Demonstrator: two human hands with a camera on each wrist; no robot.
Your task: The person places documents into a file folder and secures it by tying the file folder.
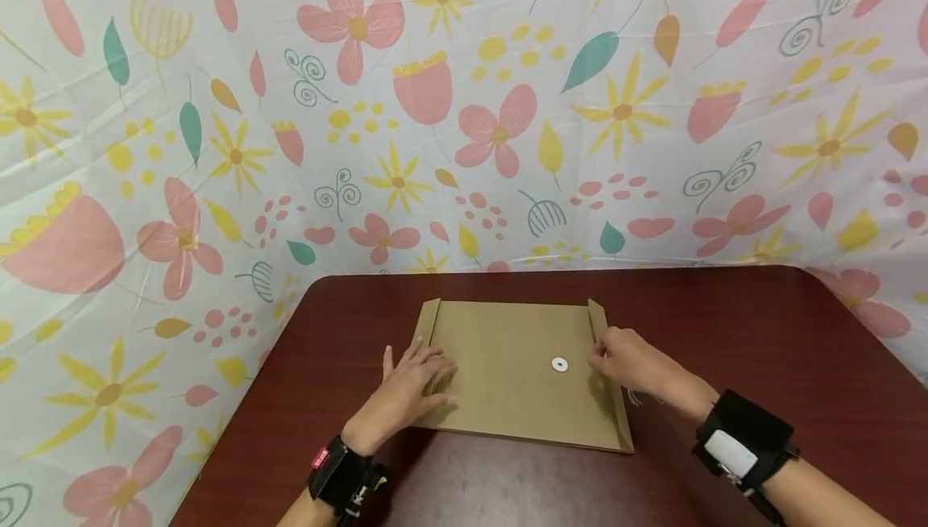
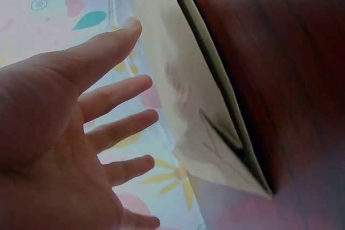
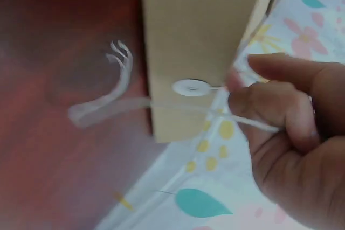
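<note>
Floral cloth [image 1: 464,108] hangs behind and around a dark red tabletop [image 1: 761,350]. Brown string-tie envelope [image 1: 518,370] lies flat near the middle of the tabletop, a bit toward the far edge, with narrow flaps along its left and right sides. White button disc [image 1: 559,363] sits right of the envelope's middle.

My left hand [image 1: 409,394] rests flat on the envelope's left part, fingers straight and spread, holding nothing, just pressing it down. My right hand [image 1: 627,362] is at the right side flap, fingers curled; the right wrist view shows them pinching a thin white string [image 3: 161,105] that runs by the disc, loose frayed end trailing over the tabletop.

Step in hand, as I judge it: working the string closure while the other hand pins the envelope. Next move needs the string kept taut and guided round the disc, left hand steady so the envelope doesn't slide.
</note>
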